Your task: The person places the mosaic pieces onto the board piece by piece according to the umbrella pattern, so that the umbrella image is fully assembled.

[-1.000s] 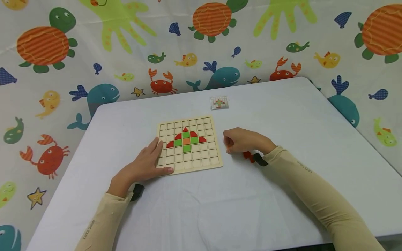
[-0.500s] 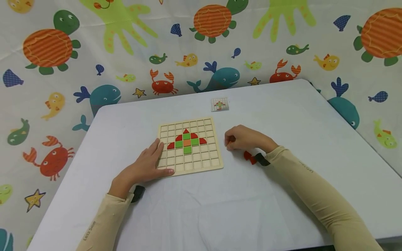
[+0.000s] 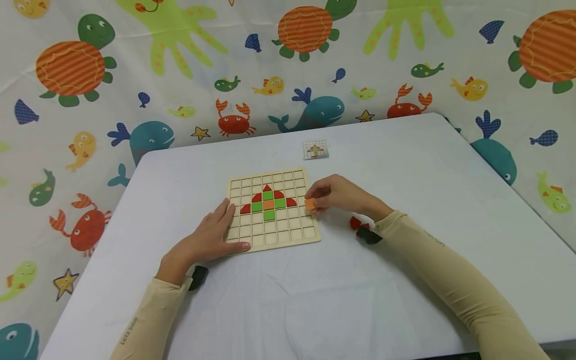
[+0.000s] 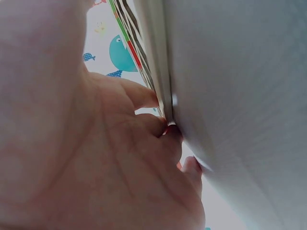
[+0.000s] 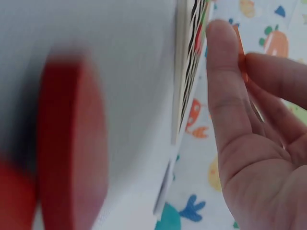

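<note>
A wooden grid board [image 3: 292,231] lies on the white table, with red, green and orange tiles set in its cells. These form an arrow-like figure around an orange square [image 3: 268,204]. My left hand [image 3: 204,234] rests at the board's left side, fingers along the edge and thumb on the near left corner. Over the board's right edge, my right hand [image 3: 342,196] pinches an orange square tile [image 3: 309,203] between thumb and finger. The right wrist view shows that tile edge-on in the pinch of the thumb [image 5: 225,72] and fingers.
A small card [image 3: 316,149] with a printed grid and a similar coloured figure lies behind the board. Loose red pieces [image 3: 355,223] lie under the right wrist, large and blurred in the right wrist view. A patterned sea-animal cloth hangs behind the table.
My right hand has moved left from the table to the board's right edge, and an orange tile now shows in its fingers. The left hand stays at the board.
</note>
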Motion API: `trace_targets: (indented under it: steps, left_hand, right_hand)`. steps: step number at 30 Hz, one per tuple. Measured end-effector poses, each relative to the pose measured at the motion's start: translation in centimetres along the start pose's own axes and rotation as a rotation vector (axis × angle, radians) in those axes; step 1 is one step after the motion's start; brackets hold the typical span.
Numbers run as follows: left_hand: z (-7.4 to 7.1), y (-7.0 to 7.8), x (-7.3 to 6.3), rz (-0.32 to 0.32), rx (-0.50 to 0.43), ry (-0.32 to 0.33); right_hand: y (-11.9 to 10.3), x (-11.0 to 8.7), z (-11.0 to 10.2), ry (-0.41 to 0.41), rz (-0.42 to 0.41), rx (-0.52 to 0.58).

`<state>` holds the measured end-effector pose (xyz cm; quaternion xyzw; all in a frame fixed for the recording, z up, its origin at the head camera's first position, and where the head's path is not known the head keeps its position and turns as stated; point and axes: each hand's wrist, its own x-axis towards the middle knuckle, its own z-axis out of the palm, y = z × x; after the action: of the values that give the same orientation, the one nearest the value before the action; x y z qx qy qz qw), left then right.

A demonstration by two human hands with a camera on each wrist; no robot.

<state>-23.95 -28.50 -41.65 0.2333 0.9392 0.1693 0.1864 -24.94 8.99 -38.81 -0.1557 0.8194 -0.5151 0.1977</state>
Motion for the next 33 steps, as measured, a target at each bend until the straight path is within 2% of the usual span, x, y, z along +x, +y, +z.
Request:
trace_targets:
  steps: [5, 15, 22, 27, 29, 33]
  left_hand:
    - [0.0, 0.2, 0.0, -0.007, -0.001, 0.004]
    - [-0.1, 0.3, 0.0, -0.019, -0.009, 0.012]
    - [0.3, 0.5, 0.6, -0.035, -0.01, 0.004]
    - [-0.1, 0.0, 1.0, -0.034, -0.006, -0.003]
    - [-0.3, -0.2, 1.1, -0.034, -0.006, -0.007]
    - [-0.7, -0.9, 1.2, -0.032, -0.006, -0.016]
  right_hand:
    - [-0.3, 0.4, 0.8, 0.011, 0.002, 0.153]
    - [-1.8, 1.0, 3.1, 0.014, 0.033, 0.33]
    - [-1.8, 1.5, 4.3, 0.0, 0.049, 0.382]
    - [-2.1, 2.8, 5.5, 0.015, 0.068, 0.409]
    - [-2.3, 3.4, 5.9, 0.023, 0.071, 0.405]
    - [-2.8, 4.5, 6.7, 0.051, 0.075, 0.322]
